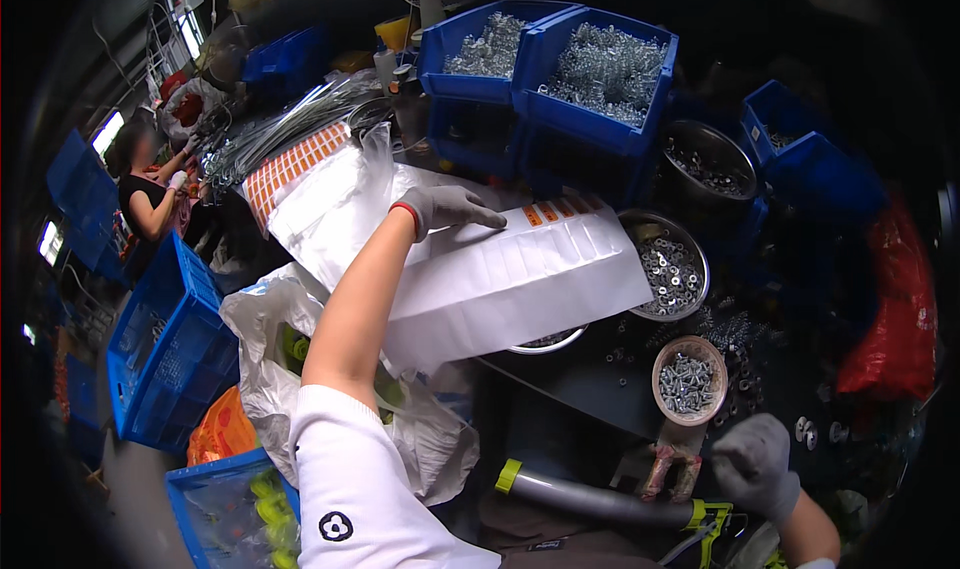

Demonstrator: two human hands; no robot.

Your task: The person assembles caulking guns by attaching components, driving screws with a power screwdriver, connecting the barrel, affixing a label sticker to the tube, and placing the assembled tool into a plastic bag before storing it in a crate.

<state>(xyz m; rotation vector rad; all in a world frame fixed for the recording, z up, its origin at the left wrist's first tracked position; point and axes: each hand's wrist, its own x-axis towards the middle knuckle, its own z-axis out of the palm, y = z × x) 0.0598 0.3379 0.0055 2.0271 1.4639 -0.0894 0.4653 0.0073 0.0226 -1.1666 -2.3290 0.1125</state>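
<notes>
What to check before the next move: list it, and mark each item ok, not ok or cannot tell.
1. Left hand over the white sheet: ok.
2. Orange labels on that sheet: ok, a short row.
3. Steel bowl fully uncovered: not ok, the sheet's edge overlaps it in view.
4. Right hand empty: cannot tell, grip hidden.
5. Loose metal pieces gathered up: not ok, scattered.

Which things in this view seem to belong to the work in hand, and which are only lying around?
Probably in use:
White sheet with orange labels, under the left hand
Grey tube with lime-green ends, near the closed right hand

Apparently just lying about:
Red sack, far right
Orange bag, between blue crates
</notes>
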